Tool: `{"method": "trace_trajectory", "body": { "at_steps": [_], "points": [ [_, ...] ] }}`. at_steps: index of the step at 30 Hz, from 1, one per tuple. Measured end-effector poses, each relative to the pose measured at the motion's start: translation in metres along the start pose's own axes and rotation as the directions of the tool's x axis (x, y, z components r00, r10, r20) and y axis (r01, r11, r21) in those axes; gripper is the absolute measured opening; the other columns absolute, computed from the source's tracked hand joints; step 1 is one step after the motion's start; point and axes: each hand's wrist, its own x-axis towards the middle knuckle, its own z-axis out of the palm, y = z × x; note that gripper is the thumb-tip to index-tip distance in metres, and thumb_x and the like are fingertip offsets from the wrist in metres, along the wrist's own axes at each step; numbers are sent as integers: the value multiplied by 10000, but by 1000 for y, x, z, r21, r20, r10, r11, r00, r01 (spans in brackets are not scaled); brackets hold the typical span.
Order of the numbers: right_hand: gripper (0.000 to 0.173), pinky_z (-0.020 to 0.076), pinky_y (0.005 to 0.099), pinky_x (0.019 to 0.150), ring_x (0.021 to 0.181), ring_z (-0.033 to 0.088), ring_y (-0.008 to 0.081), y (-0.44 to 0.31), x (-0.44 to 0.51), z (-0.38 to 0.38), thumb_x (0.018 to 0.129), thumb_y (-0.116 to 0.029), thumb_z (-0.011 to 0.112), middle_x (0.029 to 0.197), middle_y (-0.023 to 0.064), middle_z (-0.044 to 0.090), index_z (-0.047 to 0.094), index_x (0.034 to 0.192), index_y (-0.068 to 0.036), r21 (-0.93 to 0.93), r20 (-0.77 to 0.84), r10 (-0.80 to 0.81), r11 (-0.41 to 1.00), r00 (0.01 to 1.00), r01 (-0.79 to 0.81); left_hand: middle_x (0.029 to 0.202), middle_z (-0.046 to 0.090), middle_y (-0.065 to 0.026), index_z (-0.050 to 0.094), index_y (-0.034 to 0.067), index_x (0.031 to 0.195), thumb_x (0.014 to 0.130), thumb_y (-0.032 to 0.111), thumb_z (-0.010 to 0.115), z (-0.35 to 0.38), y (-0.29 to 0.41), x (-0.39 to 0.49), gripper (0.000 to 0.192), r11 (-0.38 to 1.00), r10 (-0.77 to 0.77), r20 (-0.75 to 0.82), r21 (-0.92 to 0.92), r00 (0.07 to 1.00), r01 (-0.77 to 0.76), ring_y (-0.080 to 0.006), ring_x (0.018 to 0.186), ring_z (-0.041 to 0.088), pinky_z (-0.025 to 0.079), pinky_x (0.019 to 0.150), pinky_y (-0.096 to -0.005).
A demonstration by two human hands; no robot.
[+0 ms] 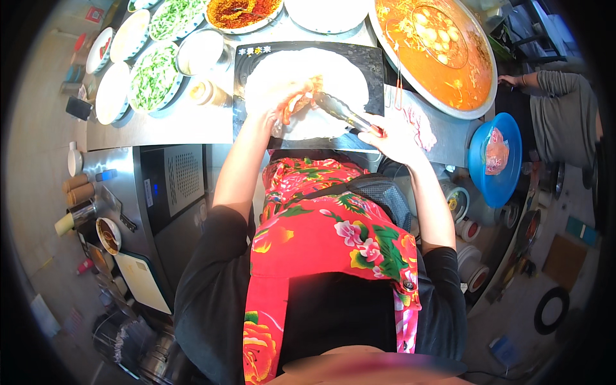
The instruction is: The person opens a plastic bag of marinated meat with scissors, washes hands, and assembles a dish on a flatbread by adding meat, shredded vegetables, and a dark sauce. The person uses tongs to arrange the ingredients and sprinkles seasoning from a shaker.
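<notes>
My right hand (394,141) grips metal tongs (344,110) by the handle, with scalloped jaws pointing left. The jaws meet orange-red food (293,107) held in my left hand (288,94); glare and my fingers hide what food it is. Both hands are over a large, round white sheet (332,62), overexposed, on a black board (375,72). A scrap of clear plastic (276,129) shows just below my left hand. Right of the board lies a crumpled pink-and-white plastic bag (419,126), near my right hand.
A large basin (409,86) of orange broth with eggs stands back right; a skewer-like utensil (398,77) leans on its rim. Behind are a chilli dish (243,14) and bowls of shredded greens (154,77). A squat jar (208,92), a blue basin (495,185) and a person's arm (539,79) flank me.
</notes>
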Motion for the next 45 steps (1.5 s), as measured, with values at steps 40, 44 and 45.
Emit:
{"method": "trace_trajectory", "body": {
  "at_steps": [40,44,45],
  "points": [
    [505,527,390,726,762,673,256,-36,16,-10,931,-476,600,848,68,694,568,1394,-276,-226,98,-42,972,994,64,1179,683,-136,612,88,1277,1018,505,468,26,1,29,512,819,72,-334,557,940,135,-255,1085,644,499,910,-359],
    [506,529,399,741,806,685,260,-33,4,-16,934,-484,588,890,83,700,578,1384,-253,-185,40,-7,983,999,14,1008,699,-150,660,76,1170,1023,523,450,-11,5,24,515,355,632,-248,935,734,10,-199,944,668,513,848,-367],
    [508,530,401,745,818,688,263,-32,3,-15,933,-479,591,900,88,701,577,1384,-248,-193,53,15,981,998,-5,1027,702,-145,663,77,1164,1022,520,447,-12,6,25,514,403,590,-240,915,771,-23,-217,962,668,510,860,-371]
  ]
}}
